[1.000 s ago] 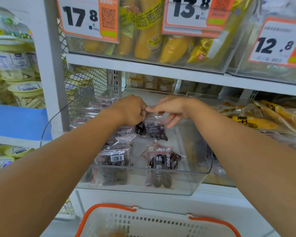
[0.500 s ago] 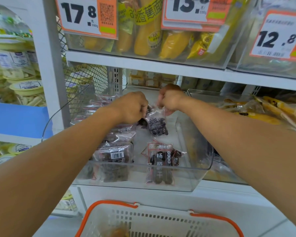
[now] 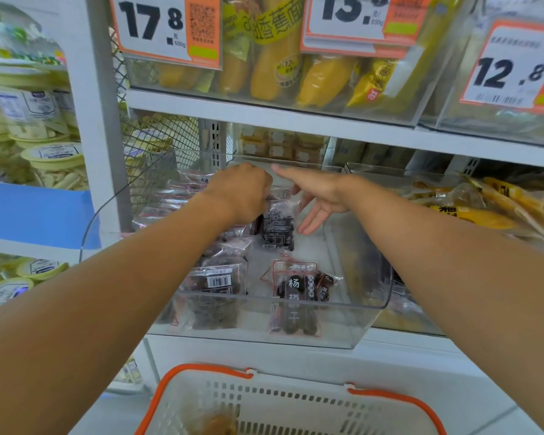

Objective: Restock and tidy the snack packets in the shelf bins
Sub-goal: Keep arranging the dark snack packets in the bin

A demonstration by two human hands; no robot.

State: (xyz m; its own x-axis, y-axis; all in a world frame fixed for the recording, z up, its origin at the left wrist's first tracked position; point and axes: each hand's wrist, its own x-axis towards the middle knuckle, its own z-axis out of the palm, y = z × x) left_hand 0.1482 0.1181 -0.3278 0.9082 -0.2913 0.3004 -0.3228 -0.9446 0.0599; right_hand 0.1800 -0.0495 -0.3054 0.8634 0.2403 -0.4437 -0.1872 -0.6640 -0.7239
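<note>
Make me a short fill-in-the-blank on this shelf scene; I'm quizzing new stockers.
1. The left hand grips a dark snack packet over the clear ____ bin.
2. The right hand has its fingers ____, holding nothing.
3. The basket below has ____ handles.
4. The leftmost price tag reads ____.

Missing words: plastic; straight; orange; 17.8

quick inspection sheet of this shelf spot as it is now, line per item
surface: clear bin on white shelf
job's things: dark snack packet hanging from left hand; more packets lying in the bin
clutter: orange-rimmed basket below
grippers: left hand grip curled on the packet top; right hand open, fingers straight beside the packet
cables: nothing seen
surroundings: price tags, yellow packets above
</note>
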